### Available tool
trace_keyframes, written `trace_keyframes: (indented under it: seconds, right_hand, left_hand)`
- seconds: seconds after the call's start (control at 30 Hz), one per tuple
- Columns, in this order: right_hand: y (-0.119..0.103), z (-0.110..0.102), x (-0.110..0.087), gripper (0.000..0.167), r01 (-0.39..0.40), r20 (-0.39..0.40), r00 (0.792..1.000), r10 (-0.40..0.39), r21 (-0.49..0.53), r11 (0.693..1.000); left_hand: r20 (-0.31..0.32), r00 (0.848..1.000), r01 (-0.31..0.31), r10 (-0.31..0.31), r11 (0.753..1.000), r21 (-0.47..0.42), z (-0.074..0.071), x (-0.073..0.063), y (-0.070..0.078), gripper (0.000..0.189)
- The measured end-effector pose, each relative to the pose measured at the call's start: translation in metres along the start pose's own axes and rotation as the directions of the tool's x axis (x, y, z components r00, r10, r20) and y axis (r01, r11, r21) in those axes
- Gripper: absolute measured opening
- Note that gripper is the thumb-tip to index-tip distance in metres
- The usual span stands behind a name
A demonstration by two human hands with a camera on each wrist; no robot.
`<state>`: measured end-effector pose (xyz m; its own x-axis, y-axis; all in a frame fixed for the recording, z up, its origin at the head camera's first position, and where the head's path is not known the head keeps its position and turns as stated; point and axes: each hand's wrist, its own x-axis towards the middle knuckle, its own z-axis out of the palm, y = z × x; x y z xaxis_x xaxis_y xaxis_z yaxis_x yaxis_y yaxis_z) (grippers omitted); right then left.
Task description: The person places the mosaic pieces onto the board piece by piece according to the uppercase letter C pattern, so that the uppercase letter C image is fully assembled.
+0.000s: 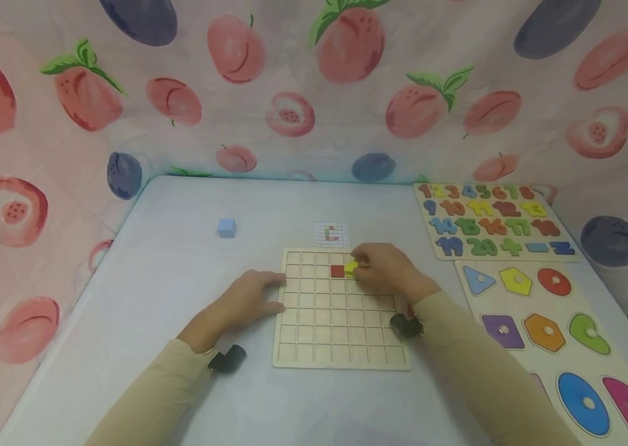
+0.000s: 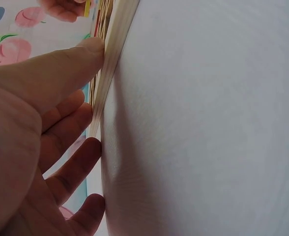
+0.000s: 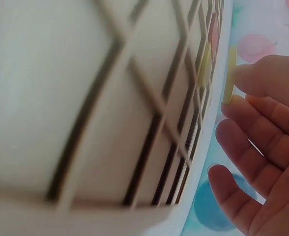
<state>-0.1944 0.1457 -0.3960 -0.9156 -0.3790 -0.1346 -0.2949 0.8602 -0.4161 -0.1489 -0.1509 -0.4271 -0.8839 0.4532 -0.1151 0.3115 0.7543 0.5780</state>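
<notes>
My right hand [image 1: 386, 269] pinches a thin yellow tile [image 3: 230, 74] between thumb and finger, above the far part of a pale wooden grid board [image 1: 314, 322]. A red tile [image 1: 337, 271] lies in the board's second row from the far edge. Next to it, in the right wrist view, a yellow tile [image 3: 204, 65] lies on the grid. My left hand [image 1: 241, 303] is at the board's left edge, its thumb touching the rim and its fingers loosely extended.
A small pattern card [image 1: 331, 235] lies just beyond the board. A light blue cube [image 1: 227, 228] stands at the back left. To the right are a number puzzle board [image 1: 428, 238] and a shape puzzle board [image 1: 470, 294] with knobbed pieces. A fruit-print cloth [image 1: 292, 62] hangs behind.
</notes>
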Motion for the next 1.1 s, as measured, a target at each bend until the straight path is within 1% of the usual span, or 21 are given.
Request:
trace_keyframes:
  seconds: [0.2,0.5,0.6,0.77,0.9,1.1]
  right_hand:
    - [-0.011,0.006,0.008,0.039,0.037,0.015,0.999,-0.037,-0.013,0.999]
    - [-0.02,0.012,0.014,0.034,0.11,0.016,0.994,-0.11,-0.019,0.994]
    - [-0.022,0.015,0.016,0.034,0.108,0.027,0.994,-0.108,-0.023,0.994]
    - [-0.026,0.019,0.018,0.035,0.072,0.037,0.997,-0.072,-0.018,0.997]
    - [-0.028,0.021,0.019,0.034,0.053,0.046,0.998,-0.052,-0.025,0.998]
    - [-0.032,0.02,0.02,0.032,0.095,0.049,0.994,-0.093,-0.033,0.995]
  left_hand:
    - [0.002,1.0,-0.003,0.003,1.0,0.003,0.0,-0.001,0.001,0.055]
    - [0.003,1.0,0.0,0.0,1.0,0.006,0.0,-0.001,0.0,0.055]
    - [0.003,1.0,0.01,-0.01,1.0,0.001,-0.001,-0.001,0.001,0.055]
    - [0.005,1.0,0.025,-0.025,1.0,-0.01,-0.001,-0.001,0.001,0.056]
    - [0.006,1.0,0.025,-0.025,1.0,-0.015,-0.001,-0.001,0.001,0.055]
    - [0.012,0.999,0.03,-0.03,0.999,-0.011,0.001,0.0,0.0,0.056]
